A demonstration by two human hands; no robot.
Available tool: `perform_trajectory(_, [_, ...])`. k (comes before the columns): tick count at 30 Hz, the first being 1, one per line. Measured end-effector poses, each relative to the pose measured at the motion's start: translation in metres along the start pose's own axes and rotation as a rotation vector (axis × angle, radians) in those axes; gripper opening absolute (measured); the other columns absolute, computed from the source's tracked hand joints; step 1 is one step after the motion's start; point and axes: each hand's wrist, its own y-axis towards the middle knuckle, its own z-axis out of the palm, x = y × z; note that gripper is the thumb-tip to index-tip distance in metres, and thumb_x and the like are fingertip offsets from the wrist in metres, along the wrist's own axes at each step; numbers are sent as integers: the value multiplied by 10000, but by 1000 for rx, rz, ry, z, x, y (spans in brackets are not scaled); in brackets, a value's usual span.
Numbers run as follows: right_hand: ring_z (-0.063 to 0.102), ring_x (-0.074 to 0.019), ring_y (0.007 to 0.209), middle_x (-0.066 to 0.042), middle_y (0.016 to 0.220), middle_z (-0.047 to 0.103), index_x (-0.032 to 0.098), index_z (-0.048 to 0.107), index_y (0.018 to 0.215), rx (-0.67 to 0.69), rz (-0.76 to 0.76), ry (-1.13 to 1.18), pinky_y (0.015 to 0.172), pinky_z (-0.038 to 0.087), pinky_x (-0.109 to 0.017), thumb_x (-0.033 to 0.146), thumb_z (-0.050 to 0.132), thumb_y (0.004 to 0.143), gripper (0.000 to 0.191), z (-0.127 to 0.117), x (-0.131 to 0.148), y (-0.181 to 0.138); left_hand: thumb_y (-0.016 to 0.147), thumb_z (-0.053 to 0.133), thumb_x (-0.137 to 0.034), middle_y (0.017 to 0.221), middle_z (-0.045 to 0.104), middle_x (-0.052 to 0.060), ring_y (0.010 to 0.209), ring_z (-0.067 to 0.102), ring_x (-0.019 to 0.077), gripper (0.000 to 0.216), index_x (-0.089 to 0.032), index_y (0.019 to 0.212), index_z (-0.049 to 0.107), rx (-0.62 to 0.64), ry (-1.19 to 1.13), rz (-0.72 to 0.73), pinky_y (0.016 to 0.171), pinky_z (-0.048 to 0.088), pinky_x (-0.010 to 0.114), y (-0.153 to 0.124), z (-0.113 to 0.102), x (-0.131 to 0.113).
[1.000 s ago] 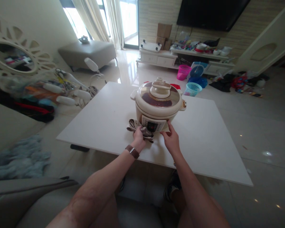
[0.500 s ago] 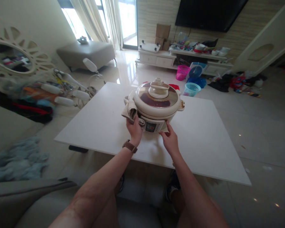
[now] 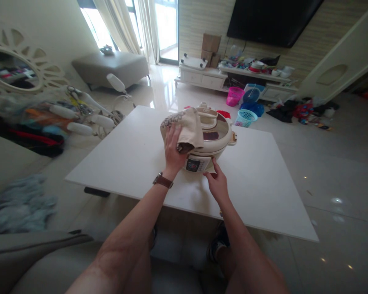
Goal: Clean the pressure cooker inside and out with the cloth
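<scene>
A cream electric cooker (image 3: 216, 141) with a glass lid and a front control panel stands on the white low table (image 3: 135, 155). My left hand (image 3: 172, 149), a brown watch on its wrist, is closed on a beige patterned cloth (image 3: 188, 128) and presses it on the left part of the lid. My right hand (image 3: 216, 183) rests at the cooker's front base, just right of the panel, with the index finger stretched toward it and the other fingers curled.
My bare knees sit under the table's near edge. Left of the table lie a round white mirror (image 3: 15, 75) and a pile of white-handled tools (image 3: 79, 116). Beyond stand a grey ottoman (image 3: 110, 69), a TV cabinet (image 3: 233, 75) and plastic baskets (image 3: 245, 116) on the glossy floor.
My left hand has lifted the cloth from the table at the cooker's base, up its left side and onto the lid. The right hand has stayed at the front base.
</scene>
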Motion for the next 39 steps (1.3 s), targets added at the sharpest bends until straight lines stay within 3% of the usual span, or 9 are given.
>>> perform_trajectory(4, [495,-152,565,72,592,574,147,474,1628,9,-4,-6,647,430,-288,376,623,824,850,0,1,-2,894,731,-352,1310,756,133,1305,670,284,360,-173,1207,734,-180,-151,-326,1149,507,422,3,6,17])
perform_trajectory(7, [510,-156,580,62,608,590,137,482,1623,8,-4,-6,660,436,-294,375,626,822,848,1,2,-2,887,710,-341,1008,806,112,1047,756,275,208,-154,963,759,-242,-194,-435,995,585,392,-3,6,16])
perform_trajectory(10, [538,-163,599,48,640,628,144,489,1618,3,-10,-11,681,457,-301,377,627,824,840,2,1,-1,801,776,-247,1122,799,117,1237,704,307,218,-192,1011,791,-168,-186,-306,1112,527,411,-11,1,1])
perform_trajectory(16, [627,-200,655,8,701,701,136,596,1512,26,-25,-15,711,504,-314,369,620,833,718,4,-4,1,724,903,-276,1400,731,104,1563,427,389,417,-270,1134,825,243,-206,-65,1328,246,558,-18,-5,-40])
perform_trajectory(25, [556,-177,599,34,663,681,160,474,1628,29,-6,-31,699,481,-319,366,623,827,840,3,-6,-1,729,889,-386,1645,526,126,1622,329,343,711,-226,1398,708,90,-109,-23,1346,211,500,-9,-9,-11])
perform_trajectory(29, [523,-167,577,56,609,617,139,479,1624,14,-14,-38,670,451,-309,382,618,821,851,4,-5,-1,766,796,-269,1361,744,131,1418,596,306,472,-204,1233,770,-118,-152,-240,1250,403,444,-7,-5,12])
perform_trajectory(32, [500,-157,554,68,586,582,130,476,1624,12,-14,-34,644,429,-297,384,616,818,857,5,-4,-1,754,724,-223,994,815,103,1061,752,296,210,-176,947,793,-230,-136,-546,986,589,408,-11,2,31])
perform_trajectory(35, [498,-155,551,61,596,592,120,479,1621,10,-14,-23,629,429,-293,383,615,814,860,5,-4,-1,709,680,-217,799,773,74,852,747,261,116,-166,788,749,-282,-117,-787,782,597,345,-16,7,46])
perform_trajectory(39, [500,-150,543,54,599,602,103,517,1592,9,-26,-4,608,434,-290,366,613,807,834,5,-5,-1,684,670,-247,767,753,68,771,720,236,132,-164,763,734,-324,-139,-875,700,565,313,-24,8,50])
